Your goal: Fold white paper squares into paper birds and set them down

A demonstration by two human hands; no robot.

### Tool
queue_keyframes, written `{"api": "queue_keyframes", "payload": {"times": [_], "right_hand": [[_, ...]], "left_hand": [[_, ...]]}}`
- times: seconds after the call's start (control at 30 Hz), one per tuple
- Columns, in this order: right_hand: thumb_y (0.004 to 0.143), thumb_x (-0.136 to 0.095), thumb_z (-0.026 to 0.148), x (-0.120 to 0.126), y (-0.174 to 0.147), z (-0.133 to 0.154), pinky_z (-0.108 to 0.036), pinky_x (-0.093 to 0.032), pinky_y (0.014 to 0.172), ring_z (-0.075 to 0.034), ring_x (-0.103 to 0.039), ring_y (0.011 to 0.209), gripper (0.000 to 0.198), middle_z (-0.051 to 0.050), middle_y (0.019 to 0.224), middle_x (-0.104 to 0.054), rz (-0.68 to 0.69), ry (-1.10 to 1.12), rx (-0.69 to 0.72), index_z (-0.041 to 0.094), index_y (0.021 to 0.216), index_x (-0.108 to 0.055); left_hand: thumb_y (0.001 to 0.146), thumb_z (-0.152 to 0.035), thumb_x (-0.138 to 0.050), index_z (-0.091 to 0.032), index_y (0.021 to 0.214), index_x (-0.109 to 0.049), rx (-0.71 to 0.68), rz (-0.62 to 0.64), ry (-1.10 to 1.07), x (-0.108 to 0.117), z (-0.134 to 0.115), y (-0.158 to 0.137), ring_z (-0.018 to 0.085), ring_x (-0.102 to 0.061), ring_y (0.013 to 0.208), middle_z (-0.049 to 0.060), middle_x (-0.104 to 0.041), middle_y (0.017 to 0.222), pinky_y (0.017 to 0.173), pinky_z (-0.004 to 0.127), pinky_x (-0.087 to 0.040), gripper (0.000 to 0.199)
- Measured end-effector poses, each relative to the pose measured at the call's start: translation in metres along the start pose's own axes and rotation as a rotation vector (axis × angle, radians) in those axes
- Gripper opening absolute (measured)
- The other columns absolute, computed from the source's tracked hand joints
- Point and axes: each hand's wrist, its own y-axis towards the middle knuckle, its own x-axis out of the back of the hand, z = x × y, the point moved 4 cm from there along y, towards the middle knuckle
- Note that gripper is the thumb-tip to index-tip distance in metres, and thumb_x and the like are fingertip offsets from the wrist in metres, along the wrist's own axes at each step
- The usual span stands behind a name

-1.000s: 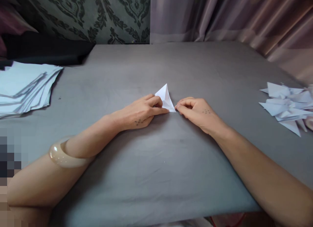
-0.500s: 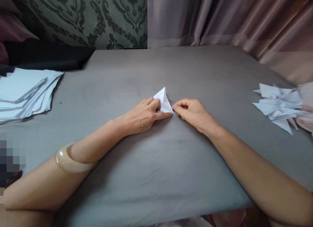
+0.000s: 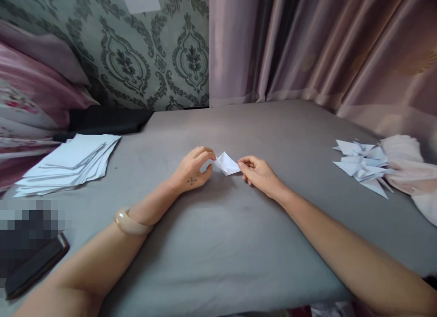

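Observation:
A small folded white paper (image 3: 228,165) is between my two hands over the grey cloth, its top corner pointing away from me. My right hand (image 3: 260,175) pinches its right corner between thumb and fingers. At the other side, my left hand (image 3: 193,170) curves with thumb and index finger apart. Its index fingertip is at the paper's left tip; whether it touches I cannot tell. A pale bangle (image 3: 131,223) circles my left forearm.
On the left lie a stack of white paper sheets (image 3: 73,164) and a dark phone-like object (image 3: 37,264). Several folded white paper shapes (image 3: 363,164) are piled at the right beside a pale cloth (image 3: 409,164). Curtains (image 3: 290,48) hang behind the grey-covered surface (image 3: 211,258).
My left hand has lifted off the paper and drawn left, its fingers opening. My right hand has taken the right corner, and the paper has turned. The camera has tilted up.

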Motion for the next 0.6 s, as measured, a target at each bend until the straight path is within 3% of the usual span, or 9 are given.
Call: {"api": "queue_keyframes", "payload": {"times": [0.13,0.37,0.47,0.6], "right_hand": [[0.088,-0.055,0.041,-0.001,0.001,-0.001,-0.019,-0.040,0.043,-0.009,-0.055,0.052,0.026,-0.001,0.070,-0.062,-0.012,-0.015,0.027,0.019,0.100,-0.061],[0.087,-0.056,0.041,-0.004,-0.003,0.009,-0.019,-0.039,0.042,-0.009,-0.056,0.054,0.026,-0.002,0.074,-0.064,-0.020,0.019,0.072,0.018,0.097,-0.062],[0.087,-0.055,0.049,-0.003,-0.003,0.017,-0.020,-0.040,0.042,-0.009,-0.057,0.055,0.035,-0.004,0.085,-0.068,-0.023,0.114,0.109,0.019,0.105,-0.058],[0.087,-0.052,0.056,0.010,-0.004,0.029,-0.024,-0.048,0.054,-0.013,-0.063,0.069,0.042,-0.006,0.092,-0.070,-0.168,0.226,0.224,0.019,0.105,-0.057]], "left_hand": [[0.087,-0.018,-0.053,-0.017,0.110,-0.060,-0.081,0.122,0.051,-0.008,0.003,-0.002,0.022,-0.057,0.103,0.013,-0.064,0.113,0.091,0.040,-0.046,0.025],[0.093,-0.027,-0.051,-0.019,0.099,-0.069,-0.022,0.100,-0.005,-0.012,0.012,0.001,0.021,-0.059,0.099,0.012,-0.069,0.107,0.090,0.040,-0.044,0.021],[0.086,-0.031,-0.061,-0.019,0.086,-0.071,0.158,-0.015,-0.150,-0.009,0.013,0.004,0.022,-0.058,0.098,0.009,-0.071,0.100,0.094,0.042,-0.041,0.015],[0.078,-0.039,-0.067,-0.019,0.080,-0.069,0.662,-0.260,-0.703,-0.006,0.018,0.000,0.019,-0.060,0.084,0.004,-0.069,0.084,0.081,0.033,-0.045,0.020]]}}
